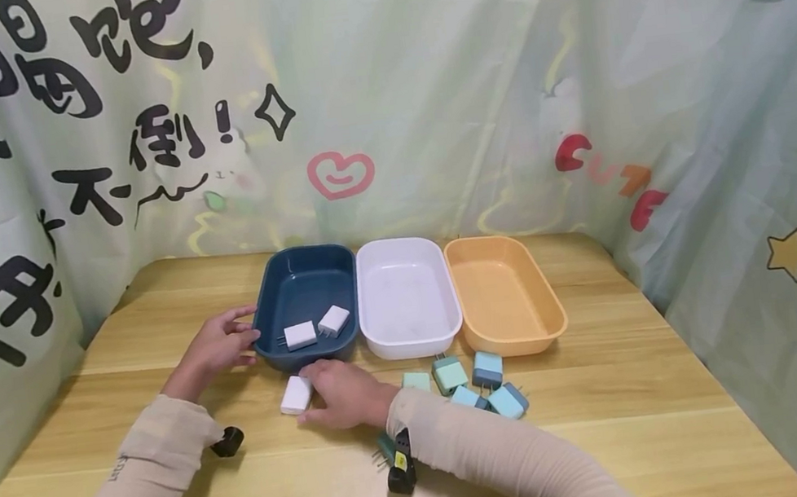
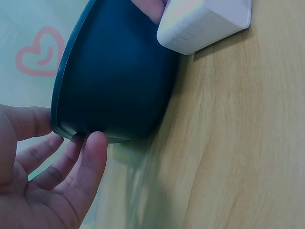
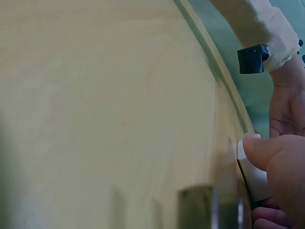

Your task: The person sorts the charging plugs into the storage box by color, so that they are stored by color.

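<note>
My left hand (image 1: pixel 221 342) is at the left side of a dark blue tray (image 1: pixel 300 261), its fingertips touching the outer wall near the rim, as the left wrist view also shows. Just in front of that tray, my right hand (image 1: pixel 344 391) pinches a white charger plug (image 1: pixel 296 394) between thumb and fingers, low over the table. Seen from the right wrist, the thumb lies across the white charger plug (image 3: pixel 255 177). Inside the dark blue tray lie two more white charger plugs, one on the left (image 1: pixel 300 336) and one on the right (image 1: pixel 334 321).
A white tray (image 1: pixel 402 250) and an orange tray (image 1: pixel 502 246) stand right of the dark blue one. Several green and blue charger plugs (image 1: pixel 488 369) lie before them. Another dark green plug (image 1: pixel 387 447) sits beneath the right wrist. A printed curtain (image 1: pixel 427 114) hangs behind the wooden table (image 1: pixel 610 421).
</note>
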Demonstrator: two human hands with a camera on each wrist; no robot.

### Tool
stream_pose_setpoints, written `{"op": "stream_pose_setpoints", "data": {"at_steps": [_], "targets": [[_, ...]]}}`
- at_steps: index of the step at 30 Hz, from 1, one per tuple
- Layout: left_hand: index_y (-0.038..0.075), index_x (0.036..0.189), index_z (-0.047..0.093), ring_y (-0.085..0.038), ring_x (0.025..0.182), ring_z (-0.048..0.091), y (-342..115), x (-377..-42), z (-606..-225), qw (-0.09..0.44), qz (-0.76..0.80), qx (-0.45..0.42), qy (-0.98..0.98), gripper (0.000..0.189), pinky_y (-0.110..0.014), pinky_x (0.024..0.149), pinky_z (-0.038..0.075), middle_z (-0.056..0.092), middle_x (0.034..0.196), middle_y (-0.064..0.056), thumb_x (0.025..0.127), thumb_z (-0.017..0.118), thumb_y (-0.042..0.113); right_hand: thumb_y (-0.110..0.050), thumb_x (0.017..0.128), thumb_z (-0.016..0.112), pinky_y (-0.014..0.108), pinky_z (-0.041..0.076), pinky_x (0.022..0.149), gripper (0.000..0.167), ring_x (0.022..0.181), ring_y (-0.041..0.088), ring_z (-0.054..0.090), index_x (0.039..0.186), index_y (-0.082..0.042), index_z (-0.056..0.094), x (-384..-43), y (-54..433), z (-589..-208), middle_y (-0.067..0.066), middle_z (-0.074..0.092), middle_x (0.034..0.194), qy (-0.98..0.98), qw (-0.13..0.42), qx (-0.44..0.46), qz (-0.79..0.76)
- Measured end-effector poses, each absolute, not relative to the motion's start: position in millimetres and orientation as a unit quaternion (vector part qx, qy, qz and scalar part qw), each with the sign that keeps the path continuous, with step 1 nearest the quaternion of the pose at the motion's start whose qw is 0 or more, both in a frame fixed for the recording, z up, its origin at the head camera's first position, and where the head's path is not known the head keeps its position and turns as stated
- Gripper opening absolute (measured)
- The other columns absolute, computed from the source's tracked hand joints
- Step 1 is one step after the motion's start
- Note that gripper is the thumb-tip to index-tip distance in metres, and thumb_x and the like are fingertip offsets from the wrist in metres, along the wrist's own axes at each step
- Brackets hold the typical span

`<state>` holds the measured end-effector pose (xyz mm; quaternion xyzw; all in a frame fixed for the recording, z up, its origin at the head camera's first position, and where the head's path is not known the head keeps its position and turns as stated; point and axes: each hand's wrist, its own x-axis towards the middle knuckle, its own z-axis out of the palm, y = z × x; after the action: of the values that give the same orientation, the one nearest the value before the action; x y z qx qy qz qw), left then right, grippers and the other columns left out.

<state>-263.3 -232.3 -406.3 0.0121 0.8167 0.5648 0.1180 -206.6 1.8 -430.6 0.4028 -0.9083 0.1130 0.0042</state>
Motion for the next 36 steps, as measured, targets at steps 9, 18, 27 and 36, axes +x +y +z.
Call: {"op": "stream_pose_setpoints", "data": {"at_steps": [9, 18, 27, 36], "targets": [[0.002, 0.15, 0.03, -0.021, 0.085, 0.062, -232, -262, -407, 0.118, 0.563, 0.013, 0.818, 0.057, -0.037, 0.072, 0.058, 0.043, 0.132, -0.033, 0.098, 0.053, 0.005, -0.037, 0.084, 0.073, 0.014, 0.046, 0.076, 0.05, 0.088, 0.007, 0.056, 0.119, -0.004, 0.06, -207, -1, -432, 0.002, 0.064, 0.103, -0.911, 0.001, 0.393, 0.128], [0.002, 0.15, 0.03, -0.021, 0.083, 0.062, -233, -262, -409, 0.118, 0.565, 0.015, 0.816, 0.058, -0.036, 0.072, 0.058, 0.043, 0.132, -0.033, 0.098, 0.053, 0.005, -0.034, 0.083, 0.074, 0.011, 0.044, 0.075, 0.049, 0.087, 0.006, 0.054, 0.118, -0.003, 0.059, -209, 2, -429, 0.002, 0.063, 0.101, -0.905, -0.018, 0.393, 0.159], [0.002, 0.151, 0.03, -0.021, 0.083, 0.062, -233, -263, -408, 0.119, 0.565, 0.011, 0.816, 0.057, -0.036, 0.072, 0.058, 0.043, 0.132, -0.032, 0.098, 0.053, 0.005, -0.034, 0.083, 0.074, 0.012, 0.044, 0.082, 0.049, 0.093, 0.007, 0.056, 0.117, -0.003, 0.059, -210, 4, -426, 0.003, 0.064, 0.104, -0.898, -0.007, 0.408, 0.165], [0.002, 0.151, 0.03, -0.02, 0.083, 0.062, -235, -264, -409, 0.119, 0.564, 0.012, 0.817, 0.058, -0.037, 0.073, 0.058, 0.043, 0.132, -0.033, 0.098, 0.054, 0.006, -0.036, 0.082, 0.076, 0.009, 0.04, 0.071, 0.046, 0.083, 0.004, 0.052, 0.114, -0.006, 0.06, -208, 6, -421, -0.003, 0.061, 0.097, -0.887, 0.005, 0.431, 0.165]]}}
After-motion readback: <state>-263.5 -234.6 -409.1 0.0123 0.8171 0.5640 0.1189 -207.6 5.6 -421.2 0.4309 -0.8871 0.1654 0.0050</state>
